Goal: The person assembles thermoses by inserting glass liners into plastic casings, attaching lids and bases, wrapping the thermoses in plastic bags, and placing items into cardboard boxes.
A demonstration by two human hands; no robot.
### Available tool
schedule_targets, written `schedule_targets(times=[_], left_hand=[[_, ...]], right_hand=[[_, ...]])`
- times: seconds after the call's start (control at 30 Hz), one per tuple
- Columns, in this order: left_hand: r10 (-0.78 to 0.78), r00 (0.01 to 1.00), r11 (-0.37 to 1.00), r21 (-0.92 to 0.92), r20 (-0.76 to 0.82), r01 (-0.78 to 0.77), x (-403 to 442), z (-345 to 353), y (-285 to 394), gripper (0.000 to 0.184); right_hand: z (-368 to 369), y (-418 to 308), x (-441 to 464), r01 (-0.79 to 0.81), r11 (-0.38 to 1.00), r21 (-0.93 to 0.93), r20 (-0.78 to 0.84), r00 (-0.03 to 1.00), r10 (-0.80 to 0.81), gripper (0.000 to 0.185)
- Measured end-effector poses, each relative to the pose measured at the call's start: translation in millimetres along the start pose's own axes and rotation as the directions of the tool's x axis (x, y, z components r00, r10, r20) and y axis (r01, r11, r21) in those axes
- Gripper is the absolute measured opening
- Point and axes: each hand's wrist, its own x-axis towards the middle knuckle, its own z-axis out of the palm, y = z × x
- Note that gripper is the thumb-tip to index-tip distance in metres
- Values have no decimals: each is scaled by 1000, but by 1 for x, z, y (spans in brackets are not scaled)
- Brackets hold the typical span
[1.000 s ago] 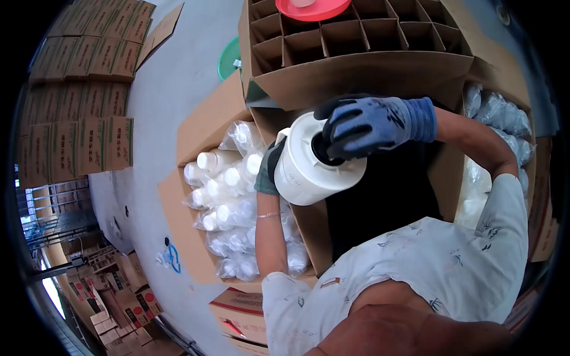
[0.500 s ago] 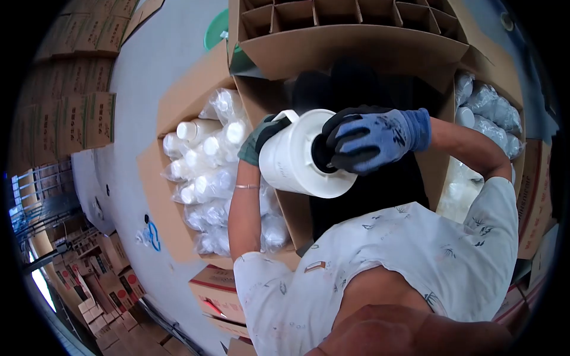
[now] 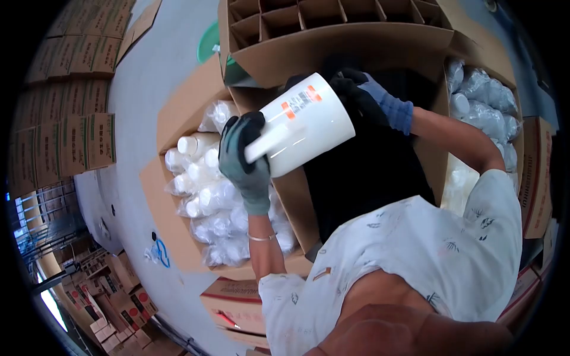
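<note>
A white container (image 3: 312, 127) with a handle and an orange-marked barcode label is tilted in front of my chest. My left hand (image 3: 243, 151), in a grey-green glove, is closed round its handle. My right hand (image 3: 371, 98), in a blue glove with dark fingers, is at the container's far right end; its fingertips are partly hidden, and whether they grip it is unclear. The container's opening is out of sight. To the left, an open carton (image 3: 151, 187) holds several white-capped bottles in clear plastic bags (image 3: 217, 196).
A divided carton (image 3: 338, 44) stands ahead, and another carton holds bagged bottles (image 3: 490, 118) at right. A green basin (image 3: 208, 41) is behind the left carton. Stacked boxes (image 3: 71, 136) rise at far left; a printed box (image 3: 234, 302) lies below.
The container has turned, hiding its dark opening and bringing the barcode label and handle into view. My right hand has moved from the opening to the far side.
</note>
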Motion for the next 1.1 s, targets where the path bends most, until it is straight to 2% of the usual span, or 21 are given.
schedule_targets(times=[0.1, 0.17, 0.23, 0.3, 0.33, 0.37, 0.43, 0.47, 0.5, 0.53, 0.57, 0.6, 0.67, 0.77, 0.8, 0.83, 0.87, 0.93, 1.0, 1.07, 1.1], left_hand=[[194, 977, 955, 211, 94, -210, 12, 1, 28, 17], [-71, 995, 997, -25, -69, 70, -6, 13, 10, 19], [-226, 974, 974, 14, -4, 226, -17, 2, -13, 22], [-260, 955, 918, 343, 141, 199, -22, -14, -30, 41], [-312, 934, 891, 395, 174, 225, -31, -17, -39, 44], [-370, 906, 858, 450, 205, 248, -39, -22, -44, 47], [-652, 663, 756, 256, 367, 602, -40, -32, -55, 49], [-775, 474, 504, -43, 419, 863, -50, -35, -65, 47], [-801, 272, 121, -301, 533, 946, -63, -36, -80, 45], [-533, 624, 693, -129, 572, 710, -72, -41, -92, 45], [-118, 732, 987, 1, 671, 158, -82, -44, -104, 45], [-329, 742, 892, -65, 584, 446, -95, -35, -105, 44], [-536, 701, 694, -227, 471, 683, -109, -9, -98, 44], [-551, 769, 751, -210, 325, 626, -96, 15, -103, 45], [-719, 604, 382, -531, 343, 756, -90, 18, -107, 43], [-804, 404, -67, -741, 437, 668, -84, 19, -112, 41], [-782, 217, -480, -786, 585, 389, -80, 19, -117, 40], [-820, 325, -179, -750, 472, 637, -88, 22, -128, 39], [-744, 344, -439, -807, 574, 396, -90, 26, -139, 46], [-731, 361, -471, -811, 579, 347, -81, 33, -136, 45], [-726, 370, -485, -813, 579, 322, -78, 36, -134, 44]], right_hand=[[-6, -14, 5, -135, 987, 85, 25, 991, 133, 18], [-27, -11, 24, -2, 1000, -28, 176, 984, 7, 26], [-38, -43, 52, 124, 984, -131, 132, 986, -106, 24], [-67, -66, 107, 163, 984, 72, 85, 982, -169, 20], [-82, -78, 141, 285, 887, -364, -13, 950, -311, 19], [-98, -87, 175, 286, 616, -734, -46, 884, -465, 17], [-137, -89, 242, 196, 182, -964, 28, 750, -661, 17], [-163, -78, 291, 311, 131, -941, 111, 652, -750, 20], [-163, -83, 301, 237, 52, -970, 131, 691, -711, 22], [-158, -88, 307, 165, -32, -986, 144, 732, -666, 24], [-152, -94, 310, 98, -120, -988, 151, 775, -613, 26], [-145, -101, 310, -9, -130, -992, 44, 914, -403, 25], [-141, -103, 308, 45, -233, -971, 105, 963, -249, 26], [-145, -119, 298, 165, -301, -939, 184, 982, -36, 21], [-150, -122, 300, 223, -310, -924, 220, 974, 46, 18], [-156, -129, 302, 282, -313, -907, 255, 959, 124, 16], [-158, -143, 299, 411, -352, -841, 331, 905, 266, 20], [-152, -159, 276, 222, -277, -935, 181, 969, 168, 23], [-147, -179, 253, 191, -193, -962, 155, 970, 189, 25], [-149, -191, 240, 160, -115, -980, 135, 970, 203, 26], [-191, -149, 241, 281, -41, -959, 281, 918, -281, 22]])
